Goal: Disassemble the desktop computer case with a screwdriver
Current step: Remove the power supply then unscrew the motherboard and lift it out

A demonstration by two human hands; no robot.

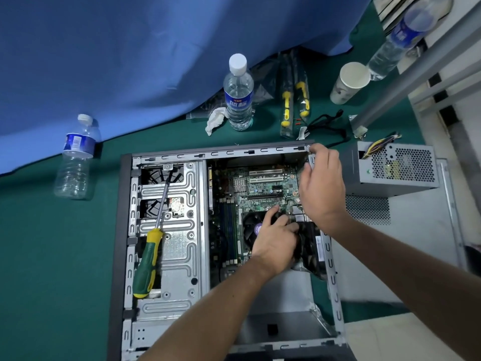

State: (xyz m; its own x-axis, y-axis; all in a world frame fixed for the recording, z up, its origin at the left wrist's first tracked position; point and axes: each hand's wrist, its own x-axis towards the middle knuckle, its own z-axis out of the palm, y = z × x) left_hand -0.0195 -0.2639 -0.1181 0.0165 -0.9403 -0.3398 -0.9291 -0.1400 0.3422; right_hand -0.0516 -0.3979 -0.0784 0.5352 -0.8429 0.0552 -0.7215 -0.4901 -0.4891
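The open computer case [166,311] lies flat on the green table, its motherboard [263,188] exposed. A green and yellow screwdriver [148,259] lies untouched on the metal drive cage at the case's left. My left hand [276,241] reaches inside beside the CPU cooler fan [251,227], fingers curled round a black rear case fan [309,246] near the case's right wall. My right hand [321,188] is at the upper right corner of the case, fingers curled round the rear wall's edge.
The removed power supply [395,168] with loose wires sits right of the case. Behind stand a water bottle [238,95], a paper cup [348,83], bagged screwdrivers [294,100] and black cables [325,123]. An empty bottle [75,157] lies at left. Blue cloth covers the back.
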